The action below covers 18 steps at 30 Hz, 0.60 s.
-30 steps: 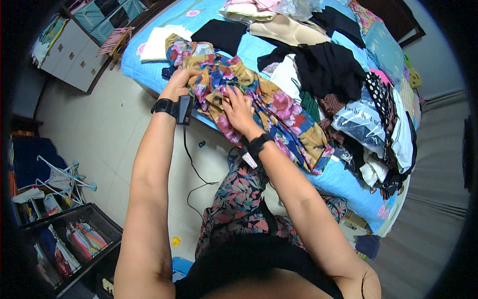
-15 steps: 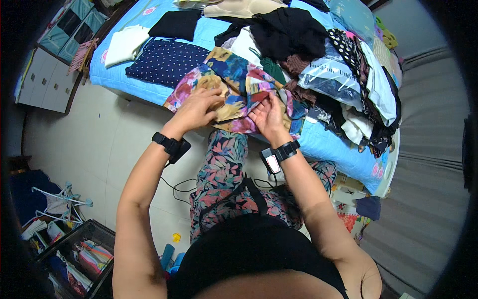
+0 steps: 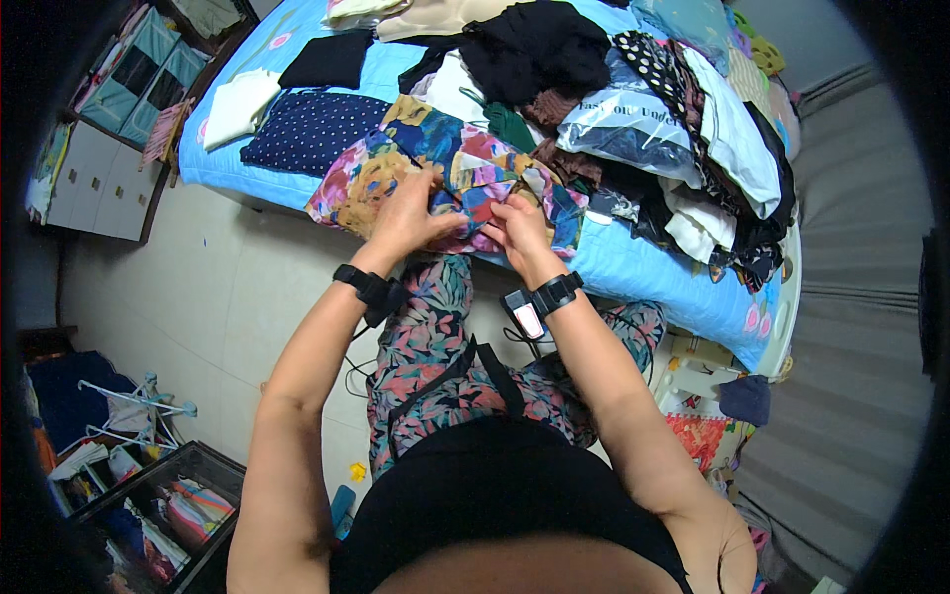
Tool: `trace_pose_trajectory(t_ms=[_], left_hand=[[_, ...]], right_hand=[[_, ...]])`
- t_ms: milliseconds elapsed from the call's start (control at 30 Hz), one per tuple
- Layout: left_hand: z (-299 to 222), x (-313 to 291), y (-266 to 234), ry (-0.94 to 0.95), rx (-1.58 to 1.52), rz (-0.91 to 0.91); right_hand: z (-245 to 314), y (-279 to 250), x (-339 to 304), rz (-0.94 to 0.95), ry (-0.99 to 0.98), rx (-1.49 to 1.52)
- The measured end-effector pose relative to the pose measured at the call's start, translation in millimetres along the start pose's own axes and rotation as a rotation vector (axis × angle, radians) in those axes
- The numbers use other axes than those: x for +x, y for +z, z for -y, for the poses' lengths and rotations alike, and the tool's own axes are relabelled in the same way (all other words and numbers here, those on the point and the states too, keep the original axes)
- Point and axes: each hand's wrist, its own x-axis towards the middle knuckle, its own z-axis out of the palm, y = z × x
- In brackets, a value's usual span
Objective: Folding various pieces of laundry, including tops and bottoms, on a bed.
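A floral garment [image 3: 371,183] in yellow, blue, pink and red lies spread along the front edge of the bed, partly folded over itself. My left hand [image 3: 408,218] rests on its middle, thumb stretched out to the right and apart from the fingers. At the garment's right part, my right hand [image 3: 520,233] pinches a bit of the cloth between thumb and fingers. Just beyond lies a folded navy cloth with white dots [image 3: 312,134]. Both wrists wear black straps, the right one with a small white-faced device [image 3: 524,315].
A folded white cloth [image 3: 240,107] and a folded black cloth [image 3: 327,62] lie at the bed's far left. To the right rises a loose heap with black clothing [image 3: 539,54] and a clear bag [image 3: 628,134]. The blue bedspread [image 3: 653,302] shows at the front right.
My left hand has moved right across the garment, its thumb now stretched toward my right hand. The right hand's fingers have closed on the cloth. The whole view has shifted slightly.
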Motion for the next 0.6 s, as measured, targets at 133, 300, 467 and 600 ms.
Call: trace_pose_trajectory(t_ms=[133, 300, 467, 600], left_hand=[[-29.3, 6.0, 37.1, -0.117, -0.119, -0.123], [16.0, 35.4, 72.4, -0.444, -0.568, -0.241], [-48.2, 40.2, 53.8, -0.241, -0.477, -0.254], [-97.4, 40.6, 61.7, -0.018, -0.669, -0.061]], right_hand=[[12.1, -19.3, -23.1, -0.022, -0.098, -0.089], [17.0, -48.3, -5.5, -0.256, -0.671, -0.468], [35.3, -80.0, 5.6, -0.433, -1.019, -0.884], [42.4, -83.2, 9.8, -0.313, -0.683, -0.922]])
